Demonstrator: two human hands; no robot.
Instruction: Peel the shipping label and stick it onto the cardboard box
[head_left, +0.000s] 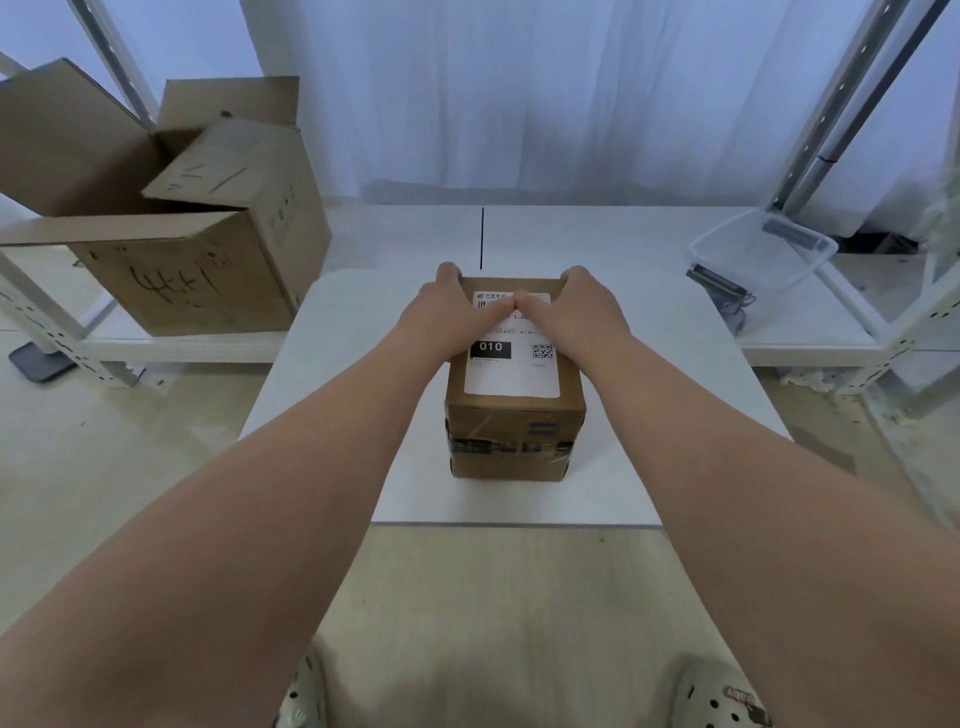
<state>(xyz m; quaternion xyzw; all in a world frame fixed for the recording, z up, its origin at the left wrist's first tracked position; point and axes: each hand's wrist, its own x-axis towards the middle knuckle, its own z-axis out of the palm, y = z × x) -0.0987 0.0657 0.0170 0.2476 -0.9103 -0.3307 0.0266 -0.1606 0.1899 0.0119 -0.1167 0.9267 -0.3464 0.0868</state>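
Both hands are on top of the cardboard box (514, 415). Left hand (447, 312) and right hand (582, 309) lie palm-down, thumbs meeting on the far half of the shipping label (511, 371), fingers curled over the box's far top edge. Neither pinches anything; they press flat and brace the box.

Label sits on the top face, white, roughly centred, long side running away from the person. Near half with the "010" block and QR code looks flat, no lifted corner that I can see. Far half is under the hands, so I can't tell how well it's stuck.

Progress, my read: peel is done, label is placed, this is the smoothing pass. Left to do: rub down the far edge and corners, then let go. No backing sheet in view.

Room: the box stands near the middle of the white surface (332, 395), bare surface on all sides, well clear of every edge. Label keeps a brown margin all round, nothing overhangs the box edges. Open brown carton (171, 208) sits on the shelf to the far left, clear plastic tub (763, 249) to the far right, both well apart from the box. Either hand can slide off sideways or pull back without hitting anything.
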